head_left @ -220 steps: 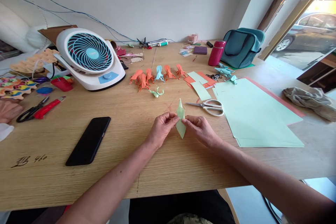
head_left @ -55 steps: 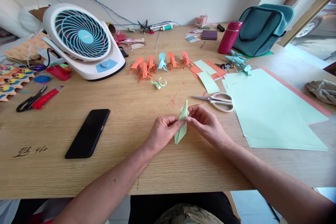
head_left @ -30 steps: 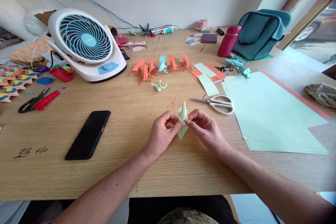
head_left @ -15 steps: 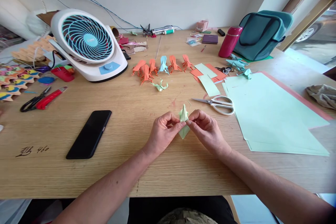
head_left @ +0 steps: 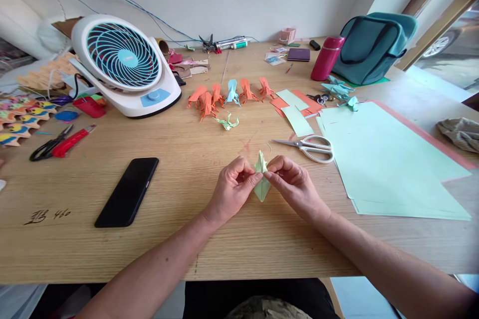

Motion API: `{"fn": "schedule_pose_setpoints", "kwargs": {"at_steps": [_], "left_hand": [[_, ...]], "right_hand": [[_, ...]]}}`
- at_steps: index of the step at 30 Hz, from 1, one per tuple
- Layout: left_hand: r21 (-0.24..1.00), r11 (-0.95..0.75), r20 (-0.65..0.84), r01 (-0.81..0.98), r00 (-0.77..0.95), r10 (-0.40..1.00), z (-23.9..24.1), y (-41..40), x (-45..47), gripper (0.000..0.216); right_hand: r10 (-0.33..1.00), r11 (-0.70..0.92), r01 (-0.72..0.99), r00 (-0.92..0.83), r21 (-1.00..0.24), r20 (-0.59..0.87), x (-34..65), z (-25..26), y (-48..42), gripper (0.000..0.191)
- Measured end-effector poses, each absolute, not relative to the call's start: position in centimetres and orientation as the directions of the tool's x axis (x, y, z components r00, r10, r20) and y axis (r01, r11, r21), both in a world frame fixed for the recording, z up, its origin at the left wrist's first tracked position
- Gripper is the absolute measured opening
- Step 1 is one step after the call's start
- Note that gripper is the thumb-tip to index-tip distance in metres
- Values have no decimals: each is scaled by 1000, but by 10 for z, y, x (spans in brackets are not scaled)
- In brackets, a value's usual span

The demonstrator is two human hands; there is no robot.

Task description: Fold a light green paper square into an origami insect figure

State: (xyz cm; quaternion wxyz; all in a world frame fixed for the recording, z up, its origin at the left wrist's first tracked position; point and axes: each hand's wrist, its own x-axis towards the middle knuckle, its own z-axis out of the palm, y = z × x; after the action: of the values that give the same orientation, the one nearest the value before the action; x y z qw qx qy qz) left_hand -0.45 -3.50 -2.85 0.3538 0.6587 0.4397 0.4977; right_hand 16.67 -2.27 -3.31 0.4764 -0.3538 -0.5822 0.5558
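Between my two hands is a small piece of folded light-green paper (head_left: 262, 190), pointed at its top and bottom ends. My left hand (head_left: 234, 187) pinches its left side between thumb and fingers. My right hand (head_left: 295, 184) does the same on the right, the thumbs almost meeting over the middle. The fingers hide part of the folds. Just beyond, a pair of scissors (head_left: 316, 149) with white handles lies on the table. Further back sit a green origami figure (head_left: 226, 121), several orange origami figures (head_left: 247, 90) and a light-blue one (head_left: 232, 91).
Large light-green sheets (head_left: 385, 159) lie at right, with smaller cut paper pieces (head_left: 297, 119) beside them. A black phone (head_left: 127, 192) rests at left, near a white fan (head_left: 123, 60) and a red-handled cutter (head_left: 69, 143). A red bottle (head_left: 328, 59) and a teal bag (head_left: 374, 50) stand at back right.
The folded paper's lower point reaches slightly further down and shows more below my thumbs. Both hands keep their pinch in nearly the same place.
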Motion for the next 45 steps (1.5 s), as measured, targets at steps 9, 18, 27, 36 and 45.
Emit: {"fn": "schedule_pose_setpoints", "kwargs": {"at_steps": [9,18,27,36,45], "left_hand": [[971,-191,179,141,91,980,-37,-34,0,27],[978,-147,143,148,40,989,-34,-33,-1,35],[1000,29,-30,7,104,994,-39,-29,-3,41],[994,69,-54,-87,166,985,-34,-28,-3,37],[973,64,-46,-223,88,995,-29,-28,-2,30]], "right_hand": [[958,75,-167,-263,-983,117,165,-35,-21,33],[956,-18,-80,-293,-997,6,165,-36,-18,42],[970,-49,-13,-239,-999,-45,166,-42,-16,45],[954,-73,-11,-292,-997,-67,166,-39,-16,46],[910,-26,70,-411,-997,-53,162,-33,-21,44]]}}
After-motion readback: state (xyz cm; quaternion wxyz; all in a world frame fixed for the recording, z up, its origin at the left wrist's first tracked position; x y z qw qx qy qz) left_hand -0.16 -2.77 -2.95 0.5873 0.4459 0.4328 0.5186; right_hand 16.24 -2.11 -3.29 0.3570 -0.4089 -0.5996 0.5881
